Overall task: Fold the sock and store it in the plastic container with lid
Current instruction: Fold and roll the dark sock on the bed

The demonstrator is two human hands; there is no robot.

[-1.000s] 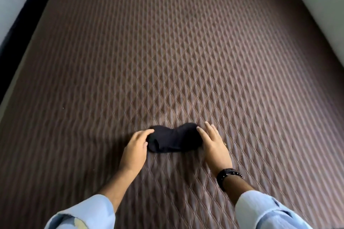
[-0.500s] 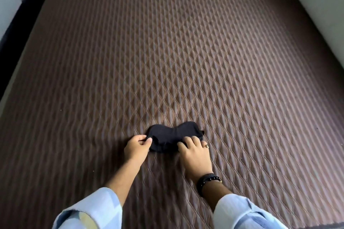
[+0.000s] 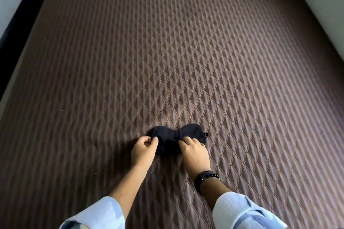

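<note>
Quilted brown fabric, stitched in diamonds, covered the whole mattress (image 3: 186,52), with a pale wall at the far right and a dark strip of floor at the far left. No container or lid was in view.

On the mattress, near the person, lay the sock (image 3: 173,135), black and bunched, pinched narrow at its middle so that it read as two lobes. Its long axis ran left to right, straight across in front of the person, and it lay just beyond both hands. The left hand (image 3: 143,149) was at the sock's left end, thumb and fingers closed in a pinch on the near edge of the cloth. The right hand (image 3: 195,151) sat on the sock's right half, fingers curled down onto the fabric; whether it gripped or only pressed could not be told. A dark beaded band (image 3: 204,177) was on that wrist. Both hands were equally near, one at each end, so either end could probably be carried over the other along that axis.

Compared with a second earlier, the hands had changed from lying flat beside the sock's ends to closing on it, the right one having come inward over the right lobe. The sock itself had hardly moved.
</note>
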